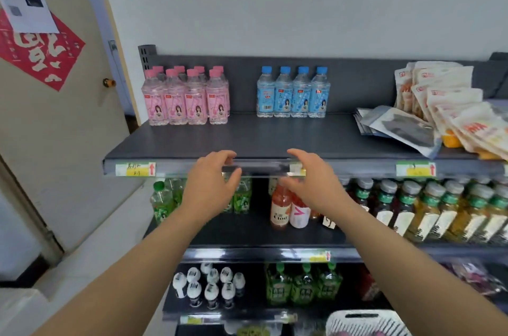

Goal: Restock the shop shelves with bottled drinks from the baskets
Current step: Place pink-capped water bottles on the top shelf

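Both hands, left hand (pixel 211 184) and right hand (pixel 313 181), hover empty with fingers loosely spread before the top shelf (pixel 247 140)

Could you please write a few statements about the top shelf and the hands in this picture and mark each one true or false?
1. The pink-capped bottles stand at the left end of the top shelf. True.
2. Six blue-capped bottles stand in a row. False: four show in the row.
3. The left hand holds a bottle. False: it holds nothing and hovers by the shelf's front edge.
4. The right hand is open and empty. True.
5. Snack pouches lie at the right end of the top shelf. True.
6. The blue-capped bottles touch the pink-capped ones. False: a bare gap of shelf separates them.
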